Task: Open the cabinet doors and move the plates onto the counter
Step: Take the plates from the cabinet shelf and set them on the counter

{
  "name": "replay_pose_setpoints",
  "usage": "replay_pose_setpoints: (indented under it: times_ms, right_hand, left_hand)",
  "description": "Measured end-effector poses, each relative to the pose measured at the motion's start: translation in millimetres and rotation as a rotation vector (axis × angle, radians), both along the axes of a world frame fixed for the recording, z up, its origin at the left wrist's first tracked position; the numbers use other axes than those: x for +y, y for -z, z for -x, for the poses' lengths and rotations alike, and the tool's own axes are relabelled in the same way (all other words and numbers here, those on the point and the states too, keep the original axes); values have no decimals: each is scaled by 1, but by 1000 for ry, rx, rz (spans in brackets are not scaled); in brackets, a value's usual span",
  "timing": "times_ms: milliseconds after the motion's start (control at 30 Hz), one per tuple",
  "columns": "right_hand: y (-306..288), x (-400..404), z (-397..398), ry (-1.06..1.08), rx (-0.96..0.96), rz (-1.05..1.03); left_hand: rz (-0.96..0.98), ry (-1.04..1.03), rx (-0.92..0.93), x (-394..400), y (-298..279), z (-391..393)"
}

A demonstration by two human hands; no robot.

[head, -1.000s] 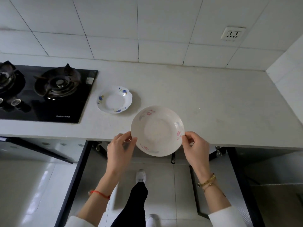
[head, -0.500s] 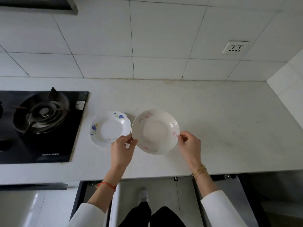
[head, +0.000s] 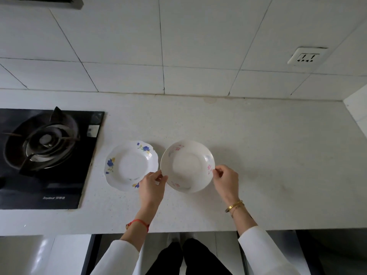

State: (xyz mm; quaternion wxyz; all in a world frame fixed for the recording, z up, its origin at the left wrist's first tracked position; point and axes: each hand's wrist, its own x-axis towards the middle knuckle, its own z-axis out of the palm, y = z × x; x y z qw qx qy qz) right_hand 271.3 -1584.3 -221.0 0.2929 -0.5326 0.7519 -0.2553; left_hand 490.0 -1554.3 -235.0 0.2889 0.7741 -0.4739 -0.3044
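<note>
Pinching opposite rims of the pink-flowered plate (head: pixel 187 166), the left hand (head: pixel 152 186) and right hand (head: pixel 226 180) are holding it on the white counter (head: pixel 268 155), just beside the blue-flowered plate (head: pixel 131 165), with the gas stove (head: pixel 45 153) sitting further left.

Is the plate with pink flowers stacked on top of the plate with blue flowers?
No, the pink-flowered plate sits beside the blue-flowered plate on the counter, to its right.
</note>
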Motion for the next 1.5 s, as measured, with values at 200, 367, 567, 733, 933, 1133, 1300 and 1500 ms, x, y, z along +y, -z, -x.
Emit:
replay_pose_setpoints:
  times_ms: [200, 367, 567, 733, 933, 1133, 1300, 1500]
  right_hand:
    - [11, -14, 4, -24, 4, -69]
    - [20, -16, 4, -20, -13, -96]
    - [25, -19, 3, -45, 12, -93]
    - [31, -19, 3, -53, 17, -90]
    - [36, -16, 4, -52, 17, -112]
    - [38, -15, 2, -44, -5, -115]
    - [36, -13, 0, -44, -21, -125]
    - [28, -12, 1, -126, 150, -178]
  left_hand:
    - [-24, -48, -21, -7, 14, 5]
    - [-33, -10, -59, -12, 22, 5]
    - [-60, 3, -105, -13, 28, 5]
    - [-62, -2, -119, -11, 31, 5]
    - [-62, -2, -122, -11, 33, 5]
    - [-45, 11, -128, -10, 32, 8]
    - [-54, 68, -159, -10, 28, 6]
    - [2, 138, -256, -9, 20, -5]
